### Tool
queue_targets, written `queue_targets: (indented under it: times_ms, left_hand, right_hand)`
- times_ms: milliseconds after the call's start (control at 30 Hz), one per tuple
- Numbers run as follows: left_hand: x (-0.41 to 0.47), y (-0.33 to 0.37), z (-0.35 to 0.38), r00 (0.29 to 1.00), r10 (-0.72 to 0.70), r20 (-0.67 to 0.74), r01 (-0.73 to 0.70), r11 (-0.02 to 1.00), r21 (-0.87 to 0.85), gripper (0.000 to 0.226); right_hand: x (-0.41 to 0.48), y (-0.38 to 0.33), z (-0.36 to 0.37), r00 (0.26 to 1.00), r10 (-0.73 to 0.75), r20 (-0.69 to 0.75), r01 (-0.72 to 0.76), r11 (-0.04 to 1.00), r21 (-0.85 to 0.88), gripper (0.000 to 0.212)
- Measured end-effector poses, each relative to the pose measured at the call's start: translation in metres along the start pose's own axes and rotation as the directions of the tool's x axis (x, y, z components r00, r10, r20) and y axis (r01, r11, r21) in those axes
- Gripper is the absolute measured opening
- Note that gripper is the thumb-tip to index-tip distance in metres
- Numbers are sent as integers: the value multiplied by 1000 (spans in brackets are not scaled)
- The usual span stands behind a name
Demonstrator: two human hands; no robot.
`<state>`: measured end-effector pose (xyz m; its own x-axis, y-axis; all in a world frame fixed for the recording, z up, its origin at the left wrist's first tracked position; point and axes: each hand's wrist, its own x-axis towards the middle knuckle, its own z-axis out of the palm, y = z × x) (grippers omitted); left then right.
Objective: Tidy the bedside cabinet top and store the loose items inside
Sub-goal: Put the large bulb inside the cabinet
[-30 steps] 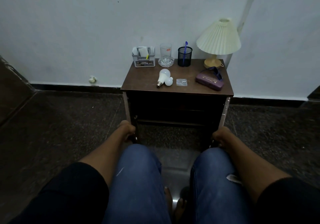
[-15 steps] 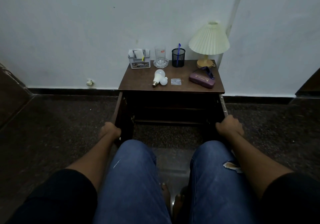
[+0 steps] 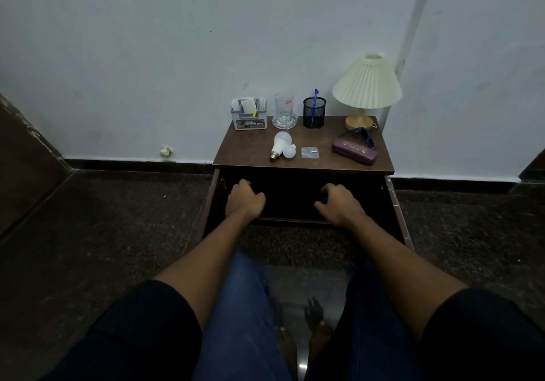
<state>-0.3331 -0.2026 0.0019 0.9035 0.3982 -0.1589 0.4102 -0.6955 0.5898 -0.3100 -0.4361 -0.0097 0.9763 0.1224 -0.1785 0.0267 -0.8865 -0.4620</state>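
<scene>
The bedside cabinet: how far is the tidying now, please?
Done: both cabinet doors stand open. In hand: the left hand and right hand reach empty into the dark interior. Left: all loose items remain on top, namely the two bulbs, the small clear packet and the purple case.

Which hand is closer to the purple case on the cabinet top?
Right. The right hand is below the purple case, in the open cabinet front and a little to its left. The left hand is at the far left of the opening, under the bulbs.
</scene>
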Motion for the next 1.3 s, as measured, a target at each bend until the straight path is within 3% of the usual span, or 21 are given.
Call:
queue_targets:
  times_ms: [267, 800, 933, 1100, 1300]
  left_hand:
    - [36, 17, 35, 999, 38, 14, -32, 951, -306, 34]
    - [130, 38, 67, 993, 5, -116, -62, 869, -491, 19]
    - [162, 49, 66, 983, 9, -184, -91, 891, -445, 25]
    - [186, 49, 73, 986, 26, -164, -83, 934, -348, 37]
    - [199, 46, 83, 989, 48, -137, -79, 968, -237, 34]
  right_hand:
    - [34, -2, 24, 994, -93, -64, 102, 981, 163, 37]
    - [169, -55, 36, 961, -72, -267, 177, 902, 394, 30]
    - [212, -68, 20, 935, -142, -326, 244, 922, 299, 36]
    - [257, -80, 3, 974, -145, -173, 153, 988, 33, 55]
    - [279, -80, 12, 984, -155, -89, 134, 970, -203, 50]
